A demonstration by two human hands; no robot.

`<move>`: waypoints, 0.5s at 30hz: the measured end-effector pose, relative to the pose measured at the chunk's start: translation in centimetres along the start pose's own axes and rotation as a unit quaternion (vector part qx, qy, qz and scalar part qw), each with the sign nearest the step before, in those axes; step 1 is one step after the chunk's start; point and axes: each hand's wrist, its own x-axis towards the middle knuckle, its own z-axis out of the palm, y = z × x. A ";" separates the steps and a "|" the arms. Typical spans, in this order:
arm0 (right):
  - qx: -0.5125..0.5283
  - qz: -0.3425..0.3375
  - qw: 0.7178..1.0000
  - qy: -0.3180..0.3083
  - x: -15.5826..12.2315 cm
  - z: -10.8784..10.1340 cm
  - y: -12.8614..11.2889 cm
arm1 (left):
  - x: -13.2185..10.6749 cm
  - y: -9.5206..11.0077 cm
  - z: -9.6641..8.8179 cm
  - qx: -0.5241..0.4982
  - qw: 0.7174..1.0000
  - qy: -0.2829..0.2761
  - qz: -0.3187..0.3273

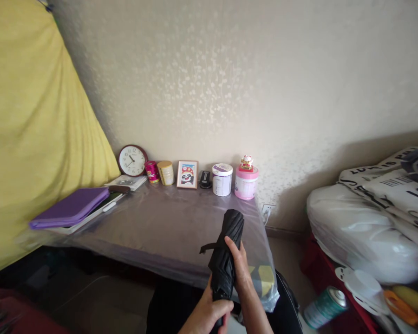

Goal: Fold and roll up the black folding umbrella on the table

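Note:
A black folding umbrella [226, 250], folded down and tilted upward, is held over the front right part of the table. Around its handle end my left hand [211, 308] is closed. Higher up, my right hand [239, 265] grips the folded fabric from the right side, thumb along the cloth. The umbrella's strap [208, 247] hangs loose and sticks out to the left. Part of the handle is hidden inside my left hand.
Plastic sheeting covers the table [153, 222]. Along the wall stand a clock [133, 160], a panda picture [187, 175], a white tub [222, 180] and a pink tub [245, 183]. A purple folder [73, 206] lies left. A spray can [324, 307] and white bags [362, 232] are at right.

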 end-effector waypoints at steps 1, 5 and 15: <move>-0.025 -0.010 1.000 0.009 -0.1 0.1 -0.1 | 0.3 -0.4 0.0 0.028 0.999 0.023 -0.004; -0.078 -0.050 0.994 0.053 -0.1 0.6 -0.2 | 1.0 -2.0 -0.2 0.195 0.966 0.170 0.013; 0.027 0.011 0.999 0.021 0.1 0.3 1.0 | -0.4 0.4 -0.3 0.133 0.985 0.112 -0.004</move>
